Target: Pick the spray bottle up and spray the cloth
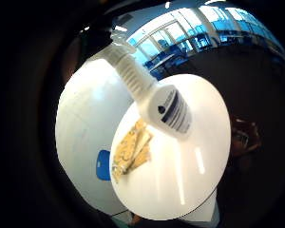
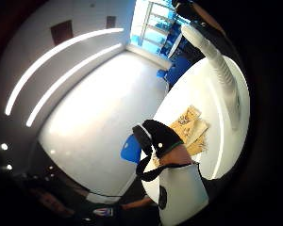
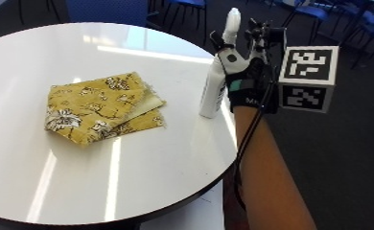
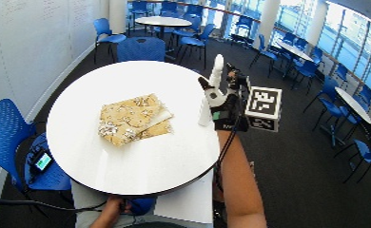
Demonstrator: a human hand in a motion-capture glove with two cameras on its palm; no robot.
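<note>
Round white counter (image 3: 142,158) seen from above, with a folded yellow patterned cloth (image 3: 100,109) lying flat left of centre, 2 or 3 layers showing at its fanned right edge. Well apart from the cloth, near the counter's right rim, a white spray bottle (image 3: 214,88) standing upright, base on the surface, slim nozzle end pointing up. Gloved right hand (image 3: 248,79) pressed against the bottle's right side, forearm reaching in from the lower right over the counter's edge. Grip grasping the spray bottle: thumb across the front of the bottle's upper body, remaining fingers behind it and mostly hidden, so their exact curl only probable from the outside view.

Same layout in the wide outside view: cloth (image 4: 133,118) near the middle of the counter (image 4: 109,156), bottle (image 4: 210,92) upright beside the right rim, hand (image 4: 225,102) closed on it. Blue chairs (image 4: 11,142) around the counter and further tables beyond.

From the little finger side palm view, bottle (image 1: 154,95) filling the middle, ribbed white neck leading to a body with a dark-striped label, close to the palm; cloth (image 1: 130,149) visible on the counter (image 1: 190,171) beyond it. From the thumb side palm view, a black-gloved fingertip (image 2: 158,136) in the foreground, the bottle's ribbed neck (image 2: 224,75) running along the edge, and the cloth (image 2: 191,127) lying between them on the white surface.
</note>
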